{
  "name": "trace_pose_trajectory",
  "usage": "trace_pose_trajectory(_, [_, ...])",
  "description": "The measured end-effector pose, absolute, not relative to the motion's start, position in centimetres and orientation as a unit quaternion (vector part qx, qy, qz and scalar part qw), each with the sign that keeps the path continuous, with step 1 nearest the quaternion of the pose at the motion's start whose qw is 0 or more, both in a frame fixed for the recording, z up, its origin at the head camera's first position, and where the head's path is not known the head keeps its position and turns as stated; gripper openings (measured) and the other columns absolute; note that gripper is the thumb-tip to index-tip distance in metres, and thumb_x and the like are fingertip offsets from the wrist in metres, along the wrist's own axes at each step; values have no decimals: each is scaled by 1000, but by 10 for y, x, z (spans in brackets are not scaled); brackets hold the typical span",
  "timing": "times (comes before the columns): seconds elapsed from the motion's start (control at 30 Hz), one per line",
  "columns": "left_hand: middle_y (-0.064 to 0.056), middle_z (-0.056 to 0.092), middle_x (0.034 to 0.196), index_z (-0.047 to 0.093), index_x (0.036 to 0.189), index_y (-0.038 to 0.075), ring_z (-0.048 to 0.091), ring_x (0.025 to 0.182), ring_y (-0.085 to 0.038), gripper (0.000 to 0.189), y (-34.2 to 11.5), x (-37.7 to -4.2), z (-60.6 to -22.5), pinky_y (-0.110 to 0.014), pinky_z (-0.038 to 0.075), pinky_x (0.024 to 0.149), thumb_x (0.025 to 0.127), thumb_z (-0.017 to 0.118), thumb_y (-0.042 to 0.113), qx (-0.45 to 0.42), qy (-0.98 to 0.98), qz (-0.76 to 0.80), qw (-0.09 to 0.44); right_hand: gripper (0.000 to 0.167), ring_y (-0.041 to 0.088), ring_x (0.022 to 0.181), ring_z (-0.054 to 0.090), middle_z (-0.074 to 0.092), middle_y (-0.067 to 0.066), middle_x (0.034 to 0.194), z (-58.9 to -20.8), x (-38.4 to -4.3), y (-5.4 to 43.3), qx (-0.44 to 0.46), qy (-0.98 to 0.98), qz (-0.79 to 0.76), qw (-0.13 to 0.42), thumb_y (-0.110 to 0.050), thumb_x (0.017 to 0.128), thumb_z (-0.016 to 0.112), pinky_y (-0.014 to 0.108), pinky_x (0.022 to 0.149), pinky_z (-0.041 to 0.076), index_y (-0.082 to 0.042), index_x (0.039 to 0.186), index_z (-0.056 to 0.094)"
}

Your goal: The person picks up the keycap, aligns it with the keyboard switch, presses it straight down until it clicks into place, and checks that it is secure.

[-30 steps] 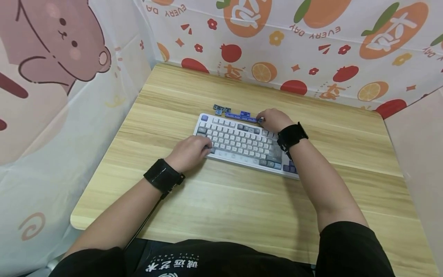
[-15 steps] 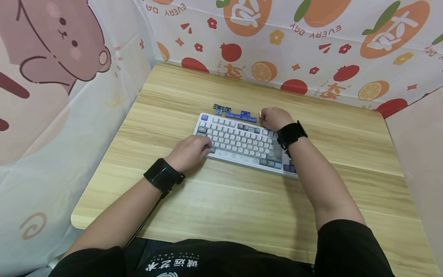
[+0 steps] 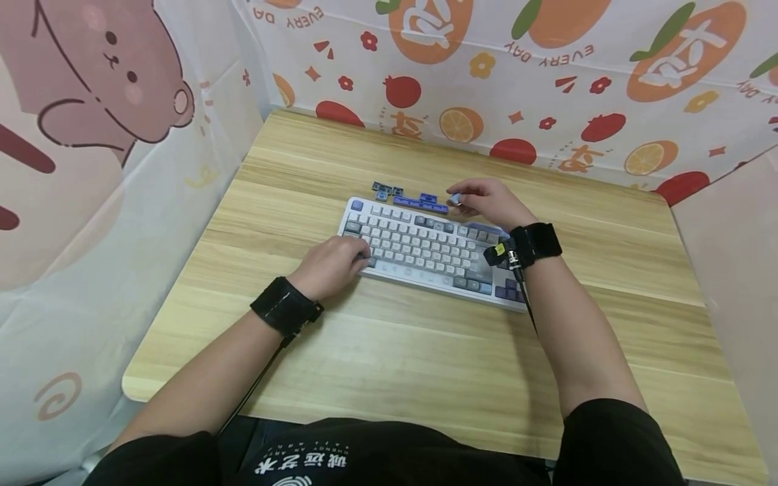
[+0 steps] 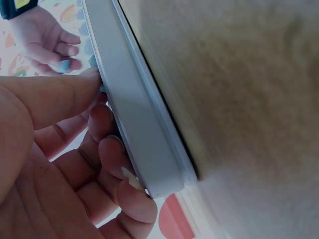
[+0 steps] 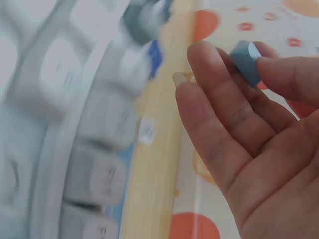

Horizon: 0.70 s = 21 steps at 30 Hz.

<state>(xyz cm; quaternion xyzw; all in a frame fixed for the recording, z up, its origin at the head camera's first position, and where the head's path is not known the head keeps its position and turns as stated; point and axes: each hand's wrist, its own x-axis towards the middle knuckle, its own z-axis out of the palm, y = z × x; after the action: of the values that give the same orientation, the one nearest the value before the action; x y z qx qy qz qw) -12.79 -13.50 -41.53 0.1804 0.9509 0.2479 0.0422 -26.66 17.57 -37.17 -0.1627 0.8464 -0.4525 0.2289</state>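
A white and grey keyboard lies at a slant on the wooden table. At its front left corner my left hand grips the edge; the left wrist view shows the curled fingers and thumb against it. My right hand is raised behind the keyboard's back right part. Between its thumb and a finger it pinches a small light blue keycap, and the other fingers stay extended. Behind the keyboard lie a long blue bar and several small blue pieces.
A small white piece sits on the table behind the keys in the right wrist view. Printed curtains hang along the table's back and left sides. Bare wood stretches in front of the keyboard.
My right hand has lifted and turned, so its pinched light blue keycap now shows. The left hand keeps its place on the keyboard.
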Motion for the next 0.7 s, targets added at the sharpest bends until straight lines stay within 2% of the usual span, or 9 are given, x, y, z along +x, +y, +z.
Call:
trace_pose_trajectory(0.2, [-3, 68, 91, 70, 99, 12, 63, 83, -20, 9, -134, -128, -415, -37, 53, 73, 94, 67, 19, 176, 952, 248, 45, 28, 30, 105, 68, 64, 21, 124, -362, -248, 178, -163, 798, -530, 235, -11, 100, 55, 48, 95, 52, -9, 128, 61])
trace_pose_trajectory(0.33, [-3, 68, 92, 70, 100, 11, 63, 83, -21, 10, -134, -127, -415, -38, 53, 73, 94, 66, 18, 174, 951, 250, 47, 27, 32, 103, 68, 66, 19, 119, -359, -237, 179, -178, 799, -528, 225, -13, 99, 59, 54, 94, 51, -9, 125, 63])
trace_pose_trajectory(0.57, [-5, 69, 95, 70, 102, 10, 65, 87, -22, 12, -134, -127, -415, -39, 54, 76, 93, 66, 17, 169, 951, 253, 49, 29, 41, 98, 66, 69, 24, 108, -357, -218, 175, -195, 808, -513, 213, -15, 96, 65, 45, 91, 54, -7, 123, 63])
trace_pose_trajectory(0.7, [-6, 70, 98, 70, 103, 10, 65, 90, -24, 13, -133, -127, -414, -41, 54, 78, 93, 66, 16, 167, 952, 252, 52, 26, 35, 86, 66, 70, 21, 99, -364, -207, 172, -214, 842, -453, 200, -18, 96, 63, 36, 79, 53, -9, 120, 62])
